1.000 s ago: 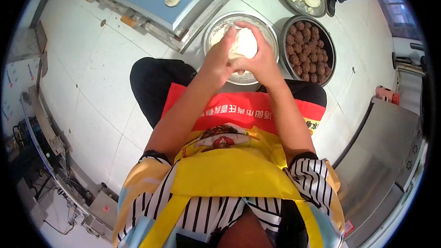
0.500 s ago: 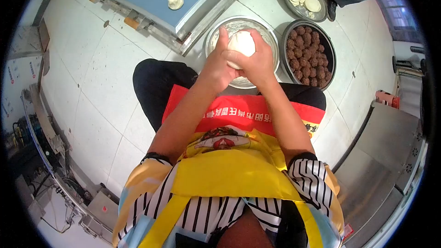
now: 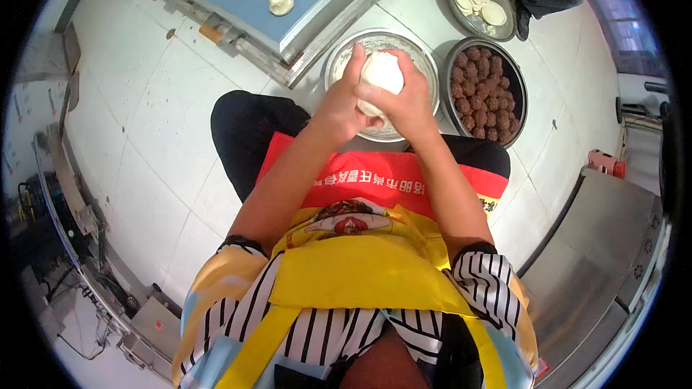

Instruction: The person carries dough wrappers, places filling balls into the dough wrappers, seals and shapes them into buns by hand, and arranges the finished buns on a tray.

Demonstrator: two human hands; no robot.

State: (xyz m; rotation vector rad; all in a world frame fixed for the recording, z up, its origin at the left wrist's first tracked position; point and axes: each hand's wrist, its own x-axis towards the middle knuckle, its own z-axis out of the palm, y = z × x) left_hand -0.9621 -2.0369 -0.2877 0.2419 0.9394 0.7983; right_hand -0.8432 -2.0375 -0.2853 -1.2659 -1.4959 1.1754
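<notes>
Between my two hands is a smooth white dough ball (image 3: 383,72), held above a metal bowl (image 3: 431,85) dusted with flour. My left hand (image 3: 340,104) cups it from the left, with the thumb up along its side. My right hand (image 3: 407,101) wraps the other side, its thumb pressed across the lower part of the dough. Most of the fingers underneath are hidden. Right of the bowl, a dark round pan (image 3: 520,104) holds several brown filling balls (image 3: 481,90).
Shaped dough balls (image 3: 281,3) sit on a blue slotted tray (image 3: 245,11) at the upper left. A metal basin (image 3: 508,29) with flat dough rounds (image 3: 493,14) stands at the upper right, beside another person's leg (image 3: 551,0). A steel cabinet (image 3: 598,230) is on the right.
The dough shows more below my right thumb than before, and my hands have shifted slightly around it. The view has moved a little.
</notes>
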